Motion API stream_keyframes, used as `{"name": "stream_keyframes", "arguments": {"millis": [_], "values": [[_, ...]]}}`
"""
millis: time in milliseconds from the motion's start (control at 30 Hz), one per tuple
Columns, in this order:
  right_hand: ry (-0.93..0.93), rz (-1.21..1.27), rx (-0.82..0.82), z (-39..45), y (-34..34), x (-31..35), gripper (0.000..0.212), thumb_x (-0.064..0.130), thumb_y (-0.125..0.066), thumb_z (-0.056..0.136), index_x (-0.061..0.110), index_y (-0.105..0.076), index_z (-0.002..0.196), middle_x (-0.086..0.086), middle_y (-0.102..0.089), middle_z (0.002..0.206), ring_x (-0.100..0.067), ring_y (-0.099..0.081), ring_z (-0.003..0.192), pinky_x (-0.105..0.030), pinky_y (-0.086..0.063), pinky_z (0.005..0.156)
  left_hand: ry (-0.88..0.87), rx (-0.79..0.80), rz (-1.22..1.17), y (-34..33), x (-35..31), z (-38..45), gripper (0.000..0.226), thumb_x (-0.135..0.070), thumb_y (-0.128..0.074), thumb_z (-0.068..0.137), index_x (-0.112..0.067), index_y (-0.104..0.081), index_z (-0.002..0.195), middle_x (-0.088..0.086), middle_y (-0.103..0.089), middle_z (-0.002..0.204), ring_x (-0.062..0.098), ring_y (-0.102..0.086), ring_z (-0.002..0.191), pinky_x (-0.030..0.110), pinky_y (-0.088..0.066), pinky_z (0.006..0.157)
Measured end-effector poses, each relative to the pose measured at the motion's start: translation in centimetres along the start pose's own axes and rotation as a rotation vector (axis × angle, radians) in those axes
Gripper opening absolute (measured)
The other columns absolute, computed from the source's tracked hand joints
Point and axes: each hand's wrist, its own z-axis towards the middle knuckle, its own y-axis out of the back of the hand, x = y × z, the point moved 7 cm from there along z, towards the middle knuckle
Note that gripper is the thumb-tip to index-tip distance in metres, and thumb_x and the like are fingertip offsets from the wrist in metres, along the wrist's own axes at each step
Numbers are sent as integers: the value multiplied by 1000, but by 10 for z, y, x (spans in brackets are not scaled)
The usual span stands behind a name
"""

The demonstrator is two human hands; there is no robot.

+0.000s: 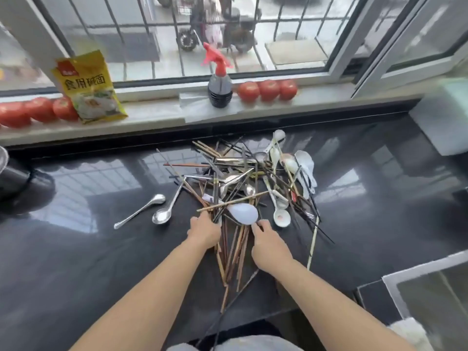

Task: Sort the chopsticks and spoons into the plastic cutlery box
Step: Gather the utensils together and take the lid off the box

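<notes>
Both bare forearms are reaching forward from the counter's near edge. The left hand (204, 230) is curling its fingers into the brown wooden chopsticks (234, 252); the right hand (269, 245) is pinching the handle of a white plastic soup spoon (243, 213). The glossy black stone counter (83, 252) is mirroring the barred window (157, 34). Mixed chopsticks and spoons are lying heaped mid-counter; two steel spoons (162, 214) are lying apart, left.
</notes>
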Motion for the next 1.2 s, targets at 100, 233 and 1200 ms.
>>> {"name": "stream_keyframes", "arguments": {"millis": [100,233,1200], "values": [[-18,231,-127,-23,13,-29,53,12,-47,100,23,-38,151,7,-31,150,-16,-49,117,-30,-44,89,-86,-51,-185,25,9,-15,57,-13,-51,97,-10,-44,153,11,-67,119,30,-64,105,37,-51,88],[-336,188,-406,-79,9,-97,55,13,-61,89,12,-49,142,-8,-42,137,-31,-41,121,-43,-43,98,-128,-443,4,94,53,-25,52,-12,-54,94,-13,-53,146,13,-53,146,33,-51,133,41,-41,107],[155,-305,-273,-40,-13,-67,15,29,-67,94,22,-54,95,4,-56,93,-21,-54,81,-34,-46,65,-145,-186,462,67,99,-6,66,-32,-45,102,-30,-20,163,5,-9,168,36,-21,144,46,-37,113]]}}
